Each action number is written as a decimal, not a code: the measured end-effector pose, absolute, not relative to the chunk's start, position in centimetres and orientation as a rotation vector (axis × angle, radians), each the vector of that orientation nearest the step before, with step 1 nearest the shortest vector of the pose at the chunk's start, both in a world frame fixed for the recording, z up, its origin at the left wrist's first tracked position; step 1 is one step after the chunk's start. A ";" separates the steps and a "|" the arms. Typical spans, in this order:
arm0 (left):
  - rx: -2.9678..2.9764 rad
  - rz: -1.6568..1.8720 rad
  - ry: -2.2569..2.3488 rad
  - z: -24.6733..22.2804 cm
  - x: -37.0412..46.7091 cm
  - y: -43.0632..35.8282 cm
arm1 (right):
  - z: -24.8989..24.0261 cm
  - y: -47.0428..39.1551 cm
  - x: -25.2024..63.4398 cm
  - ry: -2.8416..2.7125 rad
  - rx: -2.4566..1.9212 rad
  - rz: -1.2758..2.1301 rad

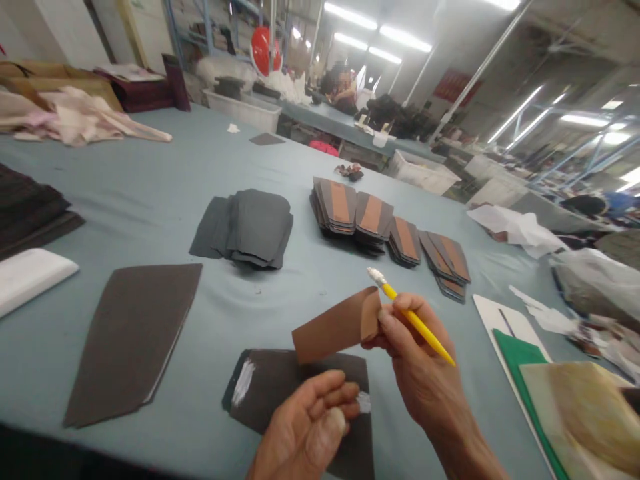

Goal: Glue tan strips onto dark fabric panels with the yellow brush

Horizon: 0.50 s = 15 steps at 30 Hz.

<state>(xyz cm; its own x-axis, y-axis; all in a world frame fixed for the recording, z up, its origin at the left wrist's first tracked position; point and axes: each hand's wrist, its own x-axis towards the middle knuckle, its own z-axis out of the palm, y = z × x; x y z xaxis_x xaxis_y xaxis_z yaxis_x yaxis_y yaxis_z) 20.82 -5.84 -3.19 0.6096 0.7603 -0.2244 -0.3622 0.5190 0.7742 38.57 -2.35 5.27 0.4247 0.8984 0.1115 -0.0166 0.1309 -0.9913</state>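
In my right hand (417, 353) is a yellow-handled brush (423, 327) with a whitish tip, pointing up and left. Thumb and fingers of that hand also pinch one end of a brown strip (333, 327), where the end curls over. Below the strip lies a dark panel (273, 383) with white smears near its left and right ends. My left hand (310, 420) hovers over this panel, palm up, fingers loosely bent and holding nothing; it hides part of the panel.
Left of the panel lies a dark stack of pieces (135, 340). Farther back are grey pieces (260, 227) and several piles (370, 217) of panels bearing brown strips. A green sheet (525, 393) lies on the right, a white object (33, 273) on the left. A person (345, 90) sits far back.
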 end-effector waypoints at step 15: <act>0.317 1.001 0.921 2.4 20.4 -5.3 | 5.1 -6.6 34.6 -0.837 -1.374 0.784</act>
<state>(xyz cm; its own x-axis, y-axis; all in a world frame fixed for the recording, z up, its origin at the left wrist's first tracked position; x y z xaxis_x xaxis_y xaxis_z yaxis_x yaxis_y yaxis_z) 20.42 -5.33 2.41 0.2160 0.8294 -0.5152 -0.5821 0.5330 0.6141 34.60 -6.56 5.11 0.4999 0.8648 0.0470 0.0098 0.0486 -0.9988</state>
